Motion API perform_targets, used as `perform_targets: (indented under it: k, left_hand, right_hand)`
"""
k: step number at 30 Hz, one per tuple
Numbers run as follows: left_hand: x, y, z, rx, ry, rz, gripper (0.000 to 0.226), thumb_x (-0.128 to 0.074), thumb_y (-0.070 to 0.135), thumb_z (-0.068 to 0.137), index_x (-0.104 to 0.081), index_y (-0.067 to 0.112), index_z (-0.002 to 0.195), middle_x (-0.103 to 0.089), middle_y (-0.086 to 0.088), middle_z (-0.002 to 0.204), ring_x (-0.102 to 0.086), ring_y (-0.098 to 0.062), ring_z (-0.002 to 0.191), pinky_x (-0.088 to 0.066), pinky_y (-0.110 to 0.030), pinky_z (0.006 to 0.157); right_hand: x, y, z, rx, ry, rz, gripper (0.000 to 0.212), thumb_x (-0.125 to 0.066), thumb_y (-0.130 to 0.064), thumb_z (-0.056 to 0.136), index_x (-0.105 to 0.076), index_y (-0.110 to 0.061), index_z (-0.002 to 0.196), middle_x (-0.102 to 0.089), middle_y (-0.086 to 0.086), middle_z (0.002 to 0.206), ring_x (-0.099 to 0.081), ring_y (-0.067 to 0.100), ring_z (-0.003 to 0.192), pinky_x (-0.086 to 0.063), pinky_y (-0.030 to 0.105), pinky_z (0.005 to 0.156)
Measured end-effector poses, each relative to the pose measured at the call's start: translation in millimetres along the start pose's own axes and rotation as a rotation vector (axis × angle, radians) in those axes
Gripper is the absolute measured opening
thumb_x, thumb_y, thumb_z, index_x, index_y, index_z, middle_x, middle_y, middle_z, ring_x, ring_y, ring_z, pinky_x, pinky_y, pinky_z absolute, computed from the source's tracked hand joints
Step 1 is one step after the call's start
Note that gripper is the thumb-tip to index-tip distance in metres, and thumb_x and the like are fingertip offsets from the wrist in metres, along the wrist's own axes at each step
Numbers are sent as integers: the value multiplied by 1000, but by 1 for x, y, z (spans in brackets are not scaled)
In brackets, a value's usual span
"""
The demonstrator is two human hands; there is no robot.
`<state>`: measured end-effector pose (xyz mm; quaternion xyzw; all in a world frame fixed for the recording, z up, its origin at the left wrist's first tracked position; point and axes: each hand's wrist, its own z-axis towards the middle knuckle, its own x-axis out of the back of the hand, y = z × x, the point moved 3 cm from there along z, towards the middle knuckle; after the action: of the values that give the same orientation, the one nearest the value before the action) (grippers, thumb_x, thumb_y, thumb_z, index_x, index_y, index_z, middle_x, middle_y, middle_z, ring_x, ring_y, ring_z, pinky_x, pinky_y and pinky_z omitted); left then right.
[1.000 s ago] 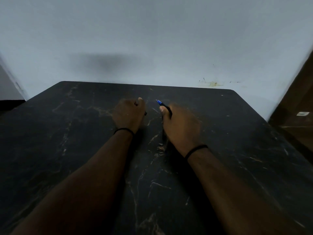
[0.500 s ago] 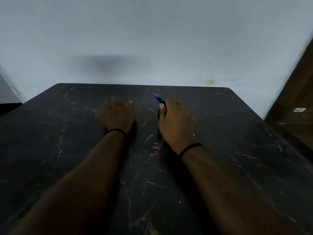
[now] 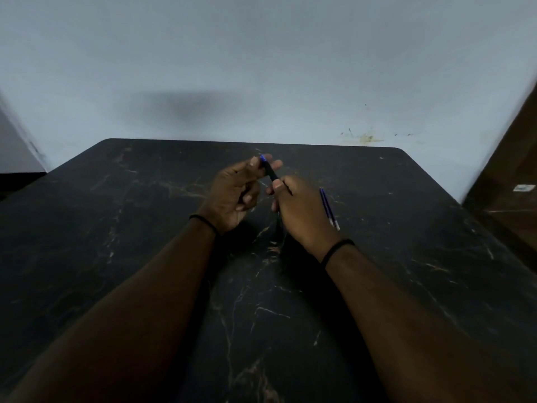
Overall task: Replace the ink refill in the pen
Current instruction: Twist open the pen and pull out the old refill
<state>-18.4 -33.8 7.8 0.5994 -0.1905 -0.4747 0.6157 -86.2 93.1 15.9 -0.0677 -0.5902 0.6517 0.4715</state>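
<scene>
Hands met over the dark marble table (image 3: pixel 116 257): I saw my right hand (image 3: pixel 302 210) gripping the black pen (image 3: pixel 271 171) by its lower barrel, while my left hand (image 3: pixel 232 196) pinched its blue-tipped far end. 1 blue refill (image 3: pixel 329 207) lay on the table just right of my right hand.

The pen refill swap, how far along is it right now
Early stage. Done: a loose blue refill lies on the black table beside the right hand; old or new, I cannot tell. In hand: the right hand grips the black pen while the left hand pinches its blue-tipped end, apparently working on it. Left: whether the pen is open is hidden, so probably opening, swapping, and closing.
</scene>
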Motion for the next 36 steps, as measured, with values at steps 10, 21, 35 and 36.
perform_targets:
  k: [10, 21, 35, 36]
  left_hand:
    - [9, -1, 1, 75, -267, -86, 36, -38, 24, 104, -71, 11, 114, -66, -13, 130, -46, -5, 41, -20, -16, 31]
    - [2, 4, -4, 27, -106, -69, 29, -34, 14, 106, -56, 8, 89, -77, -6, 86, -31, -1, 28, -25, -13, 30]
    - [8, 1, -5, -17, 23, -31, 22, -47, 18, 103, -65, 7, 95, -64, 6, 58, -31, -1, 33, -20, -16, 33]
    - [7, 2, -7, -13, 19, -25, 22, -46, 17, 103, -63, 7, 96, -62, 6, 54, -31, -1, 32, -18, -17, 34]
  right_hand:
    - [-11, -2, -11, -169, -254, 461, 31, -39, -26, 107, -59, -15, 87, -46, -2, 60, -32, 1, 36, -24, 18, 37]
    - [-11, 3, -10, -63, -52, 277, 19, -57, -20, 101, -65, -10, 87, -56, 0, 62, -43, 0, 47, -36, 19, 51]
    - [-9, 6, -10, -36, -6, 308, 13, -66, -19, 94, -55, -24, 95, -72, 11, 80, -55, 1, 45, -40, 21, 45]
    - [-9, 5, -10, -25, -6, 286, 11, -66, -22, 95, -55, -24, 98, -72, 11, 77, -54, 0, 46, -39, 22, 47]
